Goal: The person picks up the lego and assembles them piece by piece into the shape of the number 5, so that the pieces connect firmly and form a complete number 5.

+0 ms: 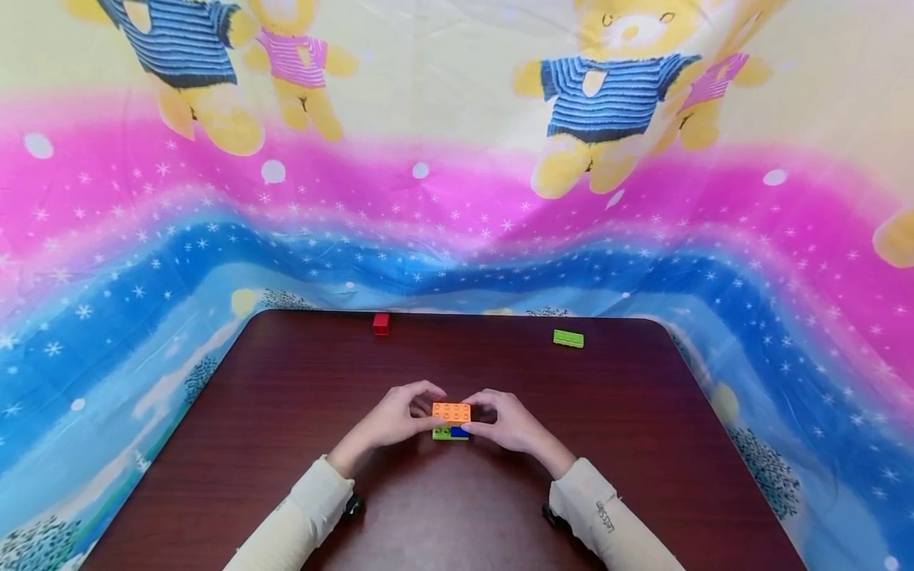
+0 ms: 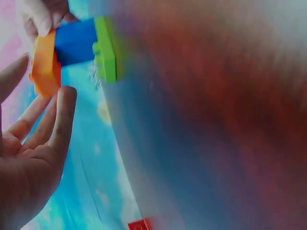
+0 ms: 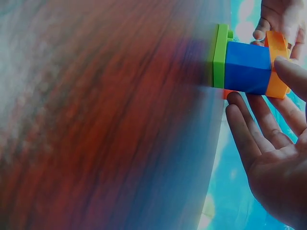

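Note:
In the head view, an orange building brick [image 1: 451,411] sits on top of a blue brick [image 1: 459,432], which stands on one side of a flat green brick [image 1: 441,434]. The orange brick overhangs the green one on the left. My right hand [image 1: 516,422] pinches the orange brick's right end, its thumb [image 3: 289,72] on the near face. At the other end is my left hand [image 1: 397,414], with fairly straight fingers. In the left wrist view, its fingertips [image 2: 67,96] lie close against the orange brick [image 2: 46,62], and its thumb seems slightly apart from it.
A red brick [image 1: 382,324] lies near the table's far edge, left of centre. Farther right is another light green brick [image 1: 568,339]. Beyond the dark wooden table [image 1: 457,515] hangs a printed cloth [image 1: 443,190] with bears.

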`<control>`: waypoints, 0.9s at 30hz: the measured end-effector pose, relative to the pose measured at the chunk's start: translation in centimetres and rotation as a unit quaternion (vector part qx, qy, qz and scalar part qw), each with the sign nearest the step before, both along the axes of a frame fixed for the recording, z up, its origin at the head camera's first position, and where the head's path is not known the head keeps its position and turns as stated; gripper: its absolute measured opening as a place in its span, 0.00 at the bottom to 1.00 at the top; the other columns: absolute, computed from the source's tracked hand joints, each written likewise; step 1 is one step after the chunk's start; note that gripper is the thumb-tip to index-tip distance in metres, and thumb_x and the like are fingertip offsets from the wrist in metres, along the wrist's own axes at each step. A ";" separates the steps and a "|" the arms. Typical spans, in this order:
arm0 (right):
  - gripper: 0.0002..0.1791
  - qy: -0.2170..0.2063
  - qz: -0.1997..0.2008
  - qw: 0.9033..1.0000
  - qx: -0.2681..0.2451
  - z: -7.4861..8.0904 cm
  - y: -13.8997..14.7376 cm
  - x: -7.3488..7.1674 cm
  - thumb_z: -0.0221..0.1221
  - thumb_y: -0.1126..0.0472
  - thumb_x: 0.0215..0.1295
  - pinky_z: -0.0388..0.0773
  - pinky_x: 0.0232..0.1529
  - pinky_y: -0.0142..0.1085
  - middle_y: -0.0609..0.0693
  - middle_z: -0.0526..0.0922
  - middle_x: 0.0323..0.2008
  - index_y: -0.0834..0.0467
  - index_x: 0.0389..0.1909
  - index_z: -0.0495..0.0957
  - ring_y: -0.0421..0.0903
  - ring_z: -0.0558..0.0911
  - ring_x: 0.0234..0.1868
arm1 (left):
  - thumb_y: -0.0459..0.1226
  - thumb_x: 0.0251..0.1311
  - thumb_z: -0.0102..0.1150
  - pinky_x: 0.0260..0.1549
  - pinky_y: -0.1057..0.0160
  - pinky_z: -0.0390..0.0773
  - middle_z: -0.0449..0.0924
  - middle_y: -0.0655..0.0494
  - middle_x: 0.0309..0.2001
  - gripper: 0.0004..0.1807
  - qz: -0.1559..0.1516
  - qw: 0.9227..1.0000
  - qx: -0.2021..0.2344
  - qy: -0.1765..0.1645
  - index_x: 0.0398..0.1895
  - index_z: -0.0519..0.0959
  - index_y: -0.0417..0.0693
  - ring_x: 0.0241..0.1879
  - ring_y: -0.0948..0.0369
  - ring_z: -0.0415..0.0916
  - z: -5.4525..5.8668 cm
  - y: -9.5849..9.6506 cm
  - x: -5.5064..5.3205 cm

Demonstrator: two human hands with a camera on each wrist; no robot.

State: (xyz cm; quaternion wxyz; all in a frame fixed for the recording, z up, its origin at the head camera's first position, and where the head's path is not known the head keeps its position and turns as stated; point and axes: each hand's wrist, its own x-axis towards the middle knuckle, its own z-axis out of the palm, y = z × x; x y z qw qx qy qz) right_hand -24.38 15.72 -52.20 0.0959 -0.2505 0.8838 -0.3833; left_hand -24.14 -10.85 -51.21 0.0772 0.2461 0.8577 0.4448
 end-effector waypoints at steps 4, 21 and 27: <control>0.21 -0.006 -0.007 1.000 0.004 0.0 0.1 0.0 0.70 0.49 0.66 0.83 0.58 0.48 0.43 0.84 0.51 0.46 0.59 0.83 0.45 0.82 0.51 | 0.44 0.66 0.70 0.50 0.56 0.86 0.84 0.44 0.56 0.20 0.031 0.999 0.007 0.014 0.59 0.80 0.52 0.46 0.60 0.85 0.4 -0.9 -1.3; 0.22 -0.009 -0.016 1.000 0.006 -0.2 0.0 -0.1 0.72 0.52 0.64 0.85 0.55 0.43 0.44 0.84 0.51 0.47 0.58 0.83 0.44 0.82 0.50 | 0.38 0.72 0.62 0.63 0.41 0.75 0.73 0.36 0.65 0.28 0.266 0.962 -0.008 0.055 0.71 0.71 0.39 0.63 0.40 0.74 -0.9 -6.6 -13.2; 0.22 -0.015 -0.018 1.000 0.009 -0.1 0.0 0.2 0.72 0.51 0.64 0.85 0.55 0.44 0.45 0.84 0.52 0.47 0.59 0.83 0.45 0.83 0.50 | 0.40 0.74 0.60 0.69 0.37 0.67 0.65 0.35 0.73 0.29 0.299 0.953 -0.049 0.023 0.75 0.68 0.41 0.72 0.38 0.64 -1.1 -7.5 -15.2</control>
